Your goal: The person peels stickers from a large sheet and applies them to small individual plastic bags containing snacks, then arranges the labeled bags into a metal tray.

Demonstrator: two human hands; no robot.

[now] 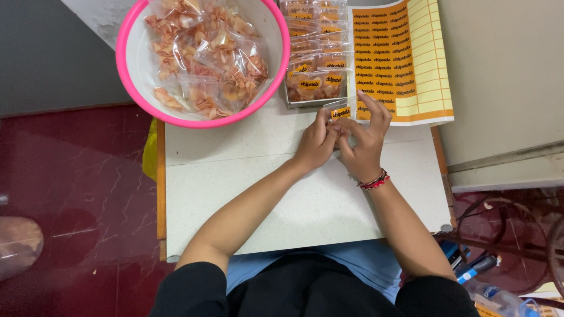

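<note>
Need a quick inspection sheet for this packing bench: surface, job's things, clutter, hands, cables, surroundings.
Surface: pale speckled tabletop, wooden edge on the left.
Job's things: small clear packet with an orange label, held between both hands; pink-rimmed basin of clear chip bags; tray of labelled packets; sticker sheet, orange and yellow.
Clutter: yellow item hanging off the table's left edge.
Hands: left hand and right hand together on the packet; red bracelet on the right wrist.
Cables: nothing seen.
Surroundings: dark red floor; plastic bottle at lower right.
</note>
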